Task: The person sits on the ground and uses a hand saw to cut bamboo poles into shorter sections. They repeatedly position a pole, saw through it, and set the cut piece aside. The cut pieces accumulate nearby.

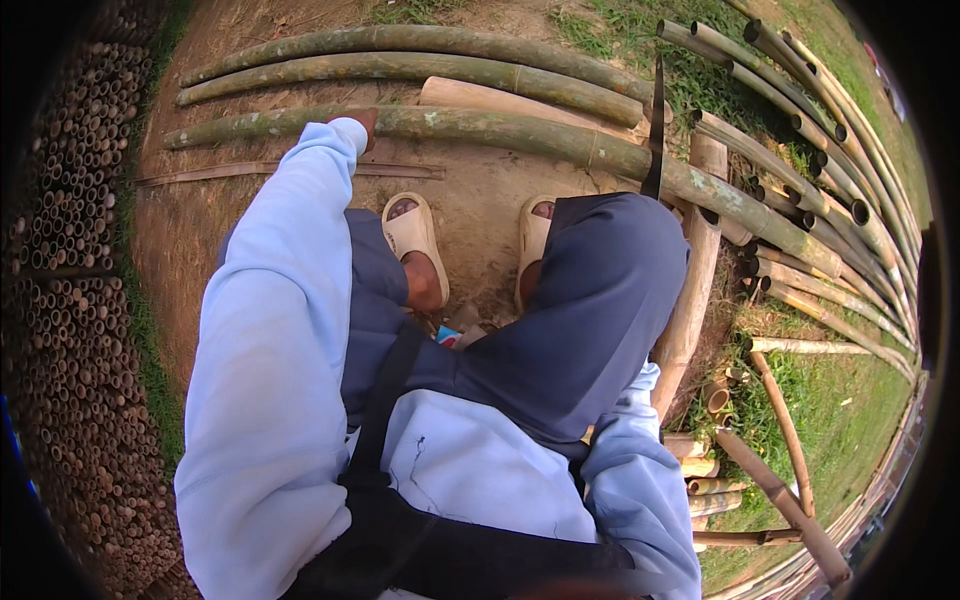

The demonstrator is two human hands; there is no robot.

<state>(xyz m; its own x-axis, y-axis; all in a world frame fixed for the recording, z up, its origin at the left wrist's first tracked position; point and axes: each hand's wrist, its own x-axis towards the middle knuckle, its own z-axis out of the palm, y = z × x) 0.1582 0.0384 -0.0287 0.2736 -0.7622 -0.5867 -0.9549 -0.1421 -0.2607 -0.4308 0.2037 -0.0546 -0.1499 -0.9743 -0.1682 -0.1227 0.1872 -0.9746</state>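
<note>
My left hand rests on the long green bamboo pole, grip unclear, my right hand is hidden, and a small red-blue packet lies between my sandals.

The left hand is mostly covered by its pale blue sleeve; only the fingertips show on the bamboo pole. The right hand is hidden behind the raised knee, so the blade's handle cannot be seen.
</note>
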